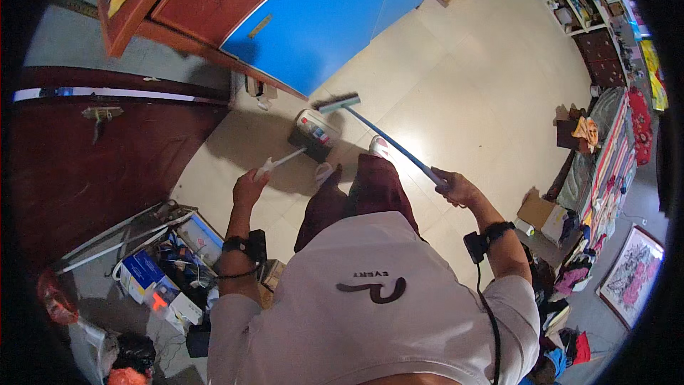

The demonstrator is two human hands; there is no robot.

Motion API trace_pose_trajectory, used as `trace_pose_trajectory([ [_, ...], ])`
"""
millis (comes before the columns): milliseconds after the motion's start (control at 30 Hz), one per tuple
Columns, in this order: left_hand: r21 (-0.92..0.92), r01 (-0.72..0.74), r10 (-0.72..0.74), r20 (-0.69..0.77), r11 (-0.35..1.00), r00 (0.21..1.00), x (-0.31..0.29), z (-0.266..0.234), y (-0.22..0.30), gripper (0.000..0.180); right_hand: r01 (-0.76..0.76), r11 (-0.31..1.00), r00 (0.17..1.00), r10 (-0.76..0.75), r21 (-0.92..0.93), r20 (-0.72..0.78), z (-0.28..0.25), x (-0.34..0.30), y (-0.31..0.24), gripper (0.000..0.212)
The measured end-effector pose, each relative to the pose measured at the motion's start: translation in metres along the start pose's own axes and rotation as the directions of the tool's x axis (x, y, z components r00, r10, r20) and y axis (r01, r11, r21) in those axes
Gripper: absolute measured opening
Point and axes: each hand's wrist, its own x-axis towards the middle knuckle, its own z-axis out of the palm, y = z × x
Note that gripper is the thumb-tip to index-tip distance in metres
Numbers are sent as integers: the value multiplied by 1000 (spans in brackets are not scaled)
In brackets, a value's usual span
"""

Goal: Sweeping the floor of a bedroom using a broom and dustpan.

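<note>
My right hand [457,189] is closed round the upper end of a broom's long blue handle. The broom's head [339,103], pale blue-grey with dark bristles, is beside the far edge of the dustpan. Whether the two touch, I cannot tell. In my left hand [251,187] is the white handle of a dustpan [314,135], its body white and dark. Something with a red and blue label shows at the dustpan's body; whether it is printed on it or lies inside is unclear. The dustpan is at floor level, just ahead of my left foot [324,174].
A blue panel [313,21] and reddish-brown furniture [206,3] stand ahead at left. At left is a dark red door [107,164]. A cluttered box [189,242] sits near my left arm. A bed [605,171], cardboard box [541,215] and white shelf [578,7] line the right side.
</note>
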Motion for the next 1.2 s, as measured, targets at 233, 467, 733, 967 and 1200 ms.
trace_pose_trajectory([
  [233, 97, -90, 80, 101, 991, 992, -3, -10, -30, 54, 77, 989, 991, -90, -127, -102, 89, 55, -48, 60],
  [467, -25, -104, 105, 64, 994, 992, 2, -26, -48, 42, -20, 1000, 998, 21, 10, -52, 148, 13, 0, 61],
  [733, -3, -238, 235, 152, 971, 960, 14, -39, -53, 43, -91, 766, 963, 231, 637, -141, 177, -41, 0, 63],
  [967, -42, -304, 307, 153, 952, 939, 39, -28, -61, 43, 72, 636, 985, 75, 769, -154, 205, 51, -28, 33],
  [1200, -58, -294, 300, 194, 954, 934, 36, -29, -46, 43, -92, 499, 985, -82, 861, 153, 242, 21, -31, 31],
])
